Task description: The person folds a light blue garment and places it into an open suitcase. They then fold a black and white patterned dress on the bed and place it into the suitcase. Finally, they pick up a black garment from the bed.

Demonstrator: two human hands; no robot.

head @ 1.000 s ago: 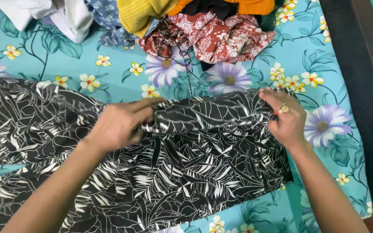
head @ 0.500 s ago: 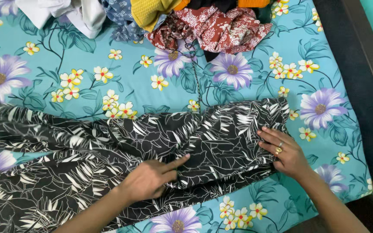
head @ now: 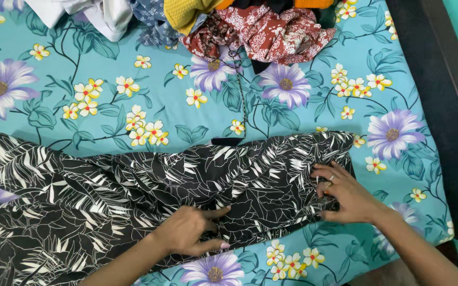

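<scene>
A black garment with a white leaf print [head: 133, 196] lies spread flat across a turquoise floral bedsheet [head: 186, 111]. My left hand [head: 189, 233] rests on the garment's lower edge near the middle, fingers curled and pinching a fold of the cloth. My right hand [head: 343, 193] presses on the garment's right end, fingers spread and gripping the fabric there. A ring shows on one right finger. A thin dark cord [head: 242, 106] runs from the garment's top edge up toward the pile of clothes.
A heap of crumpled clothes sits along the top edge: a red patterned piece [head: 271, 32], a yellow piece [head: 186, 13], a blue patterned piece [head: 149, 24] and white cloth [head: 102, 16]. A dark bed frame edge [head: 441, 106] runs down the right side.
The garment has been folded over lengthwise and now lies lower in view. Both hands have slid down with its near edge, the left toward the middle.
</scene>
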